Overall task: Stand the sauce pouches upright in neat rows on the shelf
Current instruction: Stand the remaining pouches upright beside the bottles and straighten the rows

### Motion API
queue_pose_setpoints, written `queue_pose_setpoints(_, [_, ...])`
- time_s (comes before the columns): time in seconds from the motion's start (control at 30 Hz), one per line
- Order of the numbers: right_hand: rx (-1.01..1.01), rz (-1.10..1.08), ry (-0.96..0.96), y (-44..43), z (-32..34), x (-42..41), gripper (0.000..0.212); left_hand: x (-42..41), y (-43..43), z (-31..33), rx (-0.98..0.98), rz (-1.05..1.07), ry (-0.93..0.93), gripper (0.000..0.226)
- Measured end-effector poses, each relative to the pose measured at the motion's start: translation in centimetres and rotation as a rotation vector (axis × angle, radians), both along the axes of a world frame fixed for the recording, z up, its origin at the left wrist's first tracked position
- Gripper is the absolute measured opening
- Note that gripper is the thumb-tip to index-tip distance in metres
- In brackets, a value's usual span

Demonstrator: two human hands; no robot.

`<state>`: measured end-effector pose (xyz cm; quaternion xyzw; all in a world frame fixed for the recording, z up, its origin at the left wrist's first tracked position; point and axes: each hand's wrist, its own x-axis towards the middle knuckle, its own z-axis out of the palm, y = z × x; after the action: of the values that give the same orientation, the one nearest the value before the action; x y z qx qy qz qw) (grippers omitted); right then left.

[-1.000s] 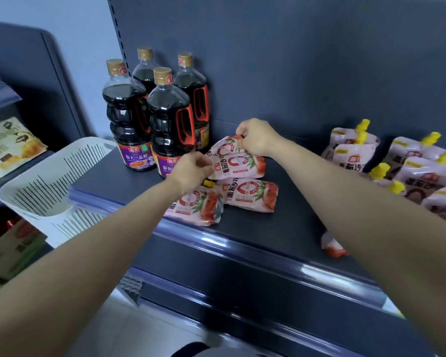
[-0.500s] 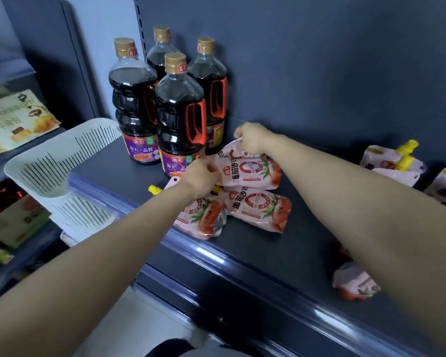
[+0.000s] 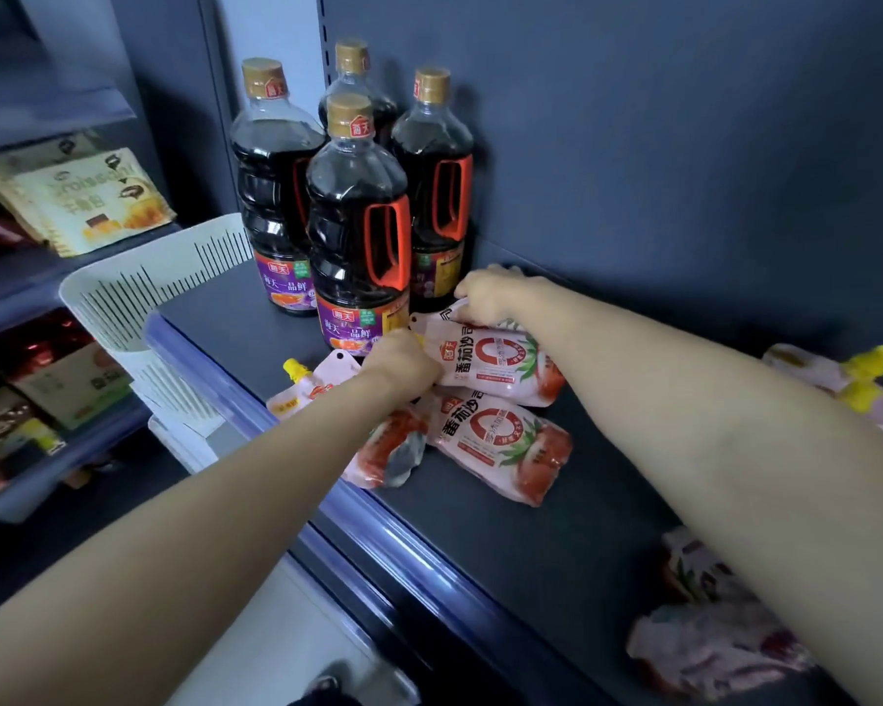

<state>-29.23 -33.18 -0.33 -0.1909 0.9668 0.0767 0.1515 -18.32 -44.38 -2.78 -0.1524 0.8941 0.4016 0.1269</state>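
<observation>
Both hands are gripping one tomato sauce pouch lying against the soy sauce bottles on the dark shelf; the left hand is pinching its near end, the right hand is clutching its far corner; two more pouches are lying flat just in front.

Single head-worn wide-angle view, looking forward and down onto the dark shelf from close above its front edge. Both forearms enter from the bottom corners. Soy sauce bottles stand at upper centre against the back panel.
</observation>
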Motion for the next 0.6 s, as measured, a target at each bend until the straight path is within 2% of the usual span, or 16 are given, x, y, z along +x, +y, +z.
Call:
queue_pose_setpoints(0.13, [-0.013,-0.033,-0.019,0.7,-0.1,-0.2,0.039,-0.5,1.0,-0.3,0.031,0.109,-0.017,0.028])
queue_pose_setpoints(0.27, [-0.165,-0.071,-0.086,1.6,-0.1,-0.4,0.034,-1.0,1.7,-0.2,0.179,0.196,-0.045,0.023])
queue_pose_setpoints(0.43, [-0.251,-0.101,-0.098,2.3,0.8,-0.2,0.031,-1.4,1.9,0.0,0.344,0.318,-0.019,0.037])
queue_pose_setpoints(0.53, [-0.269,-0.139,-0.074,3.1,2.1,0.0,0.033,-1.8,1.7,0.3,0.405,0.333,0.017,0.036])
queue_pose_setpoints(0.6, [-0.273,-0.16,-0.074,3.9,3.0,0.1,0.032,-1.9,1.7,0.8,0.439,0.317,0.064,0.024])
